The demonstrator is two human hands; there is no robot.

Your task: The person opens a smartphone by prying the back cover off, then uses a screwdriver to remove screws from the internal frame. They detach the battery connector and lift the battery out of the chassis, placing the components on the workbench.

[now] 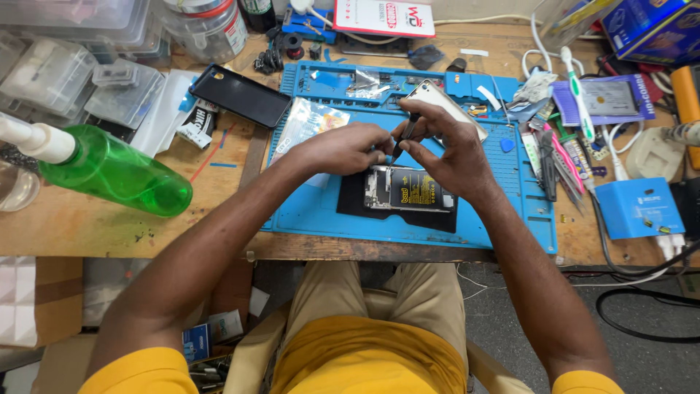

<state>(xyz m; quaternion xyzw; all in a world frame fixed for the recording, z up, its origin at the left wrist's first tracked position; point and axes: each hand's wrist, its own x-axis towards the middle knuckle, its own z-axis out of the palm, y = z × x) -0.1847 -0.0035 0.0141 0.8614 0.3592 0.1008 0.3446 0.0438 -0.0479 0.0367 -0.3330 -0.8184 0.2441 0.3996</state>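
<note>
Opened phone (410,189): battery exposed, on blue mat (313,211), table edge. Left hand (348,148): closed, steadying, grasp unclear. Right hand (445,149): pinching dark tool (405,133) above phone. Risk: tip slipping could puncture battery. Beyond: detached back cover (446,104), green bottle (117,172).

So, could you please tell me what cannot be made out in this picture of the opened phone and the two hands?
- Head view: the tip of the dark tool is hidden between the left hand and right hand.
- The top end of the opened phone is covered by both hands.
- The phone's small parts are too small to tell.
- The green bottle is blurred, its nozzle cut by the left edge.
</note>
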